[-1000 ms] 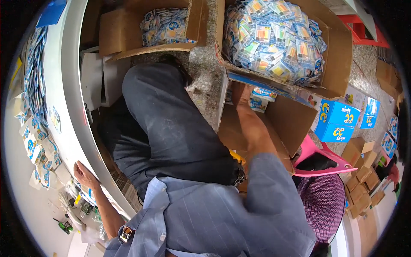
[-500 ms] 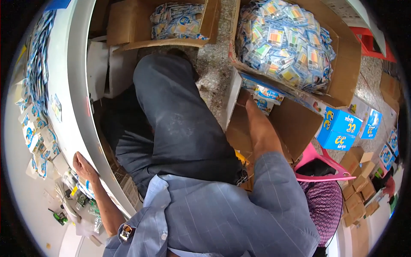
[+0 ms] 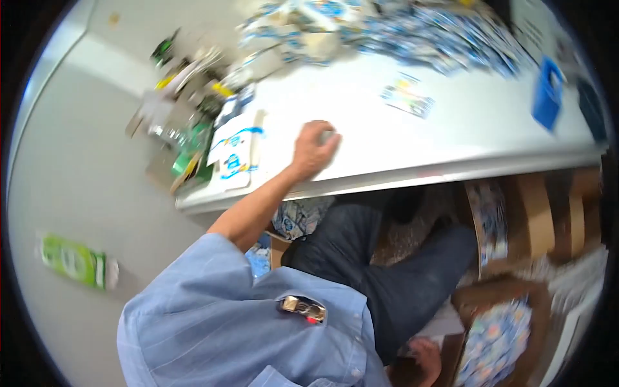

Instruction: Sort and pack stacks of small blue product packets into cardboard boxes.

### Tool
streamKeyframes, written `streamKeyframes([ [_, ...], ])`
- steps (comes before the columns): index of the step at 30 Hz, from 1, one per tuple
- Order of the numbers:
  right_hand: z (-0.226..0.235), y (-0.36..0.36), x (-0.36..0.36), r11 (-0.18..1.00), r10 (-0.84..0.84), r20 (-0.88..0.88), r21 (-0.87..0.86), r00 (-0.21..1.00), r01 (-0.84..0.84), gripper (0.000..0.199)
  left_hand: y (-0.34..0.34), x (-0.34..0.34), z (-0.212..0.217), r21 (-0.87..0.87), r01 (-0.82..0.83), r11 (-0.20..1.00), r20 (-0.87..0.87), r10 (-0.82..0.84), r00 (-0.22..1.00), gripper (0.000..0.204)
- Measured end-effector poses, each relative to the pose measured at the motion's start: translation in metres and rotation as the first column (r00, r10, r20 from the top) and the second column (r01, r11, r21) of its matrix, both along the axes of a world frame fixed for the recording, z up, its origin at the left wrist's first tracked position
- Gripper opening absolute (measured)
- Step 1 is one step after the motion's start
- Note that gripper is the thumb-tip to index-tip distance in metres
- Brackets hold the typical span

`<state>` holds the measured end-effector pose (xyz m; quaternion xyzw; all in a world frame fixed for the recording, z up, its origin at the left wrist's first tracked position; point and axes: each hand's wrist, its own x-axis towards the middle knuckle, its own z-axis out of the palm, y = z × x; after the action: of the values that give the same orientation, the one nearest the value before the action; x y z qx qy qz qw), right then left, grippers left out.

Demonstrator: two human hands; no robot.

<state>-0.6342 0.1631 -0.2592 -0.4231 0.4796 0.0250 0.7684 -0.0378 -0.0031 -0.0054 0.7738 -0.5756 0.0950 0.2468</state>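
The left hand (image 3: 314,153), bare and half curled, rests on the long white table (image 3: 361,138) near its front edge; its grip is only partly closed, and whether anything small sits under the fingers I cannot tell. Just left of that hand, at the table's left end, lie flat white packs with blue printing (image 3: 233,158). Farther back on the table, to the hand's right, is a single flat printed packet (image 3: 407,95), and along the table's far side spreads a heap of blue-and-white packets (image 3: 445,39). A blue upright holder (image 3: 548,97) stands at the table's right end. In front of the table, below its level, the right hand (image 3: 425,361) is blurred, its fingers seemingly bent; I cannot tell how far its grip is closed or what it has hold of. Just beside it, also in front of the table, is an open brown cardboard carton (image 3: 540,303) containing small blue-and-white sachets (image 3: 496,342).
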Motion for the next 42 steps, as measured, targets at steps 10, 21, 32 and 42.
streamKeyframes([
  [10, 0.26, -0.159, 0.145, 0.792, -0.128, 0.237, -0.56, 0.963, 0.243, 0.04, -0.003, 0.008, 0.014, -0.067, 0.106, 0.992, -0.327, -0.122, 0.937, 0.028],
  [21, 0.267, -0.342, 0.332, 0.174, -0.203, 0.177, -0.961, 0.963, 0.213, 0.042, -0.036, 0.045, 0.003, -0.146, -0.164, 0.976, -0.517, 0.066, 0.853, 0.021],
  [32, 0.242, -0.36, 0.366, 0.091, -0.357, 0.093, -0.987, 0.929, 0.134, 0.039, -0.01, 0.055, 0.009, -0.265, 0.04, 0.964, -0.309, -0.124, 0.943, 0.013],
  [42, 0.253, -0.353, 0.368, 0.008, -0.415, 0.066, -0.997, 0.908, 0.077, 0.017, -0.091, 0.098, 0.038, -0.179, -0.288, 0.941, -0.582, 0.135, 0.802, 0.061],
])
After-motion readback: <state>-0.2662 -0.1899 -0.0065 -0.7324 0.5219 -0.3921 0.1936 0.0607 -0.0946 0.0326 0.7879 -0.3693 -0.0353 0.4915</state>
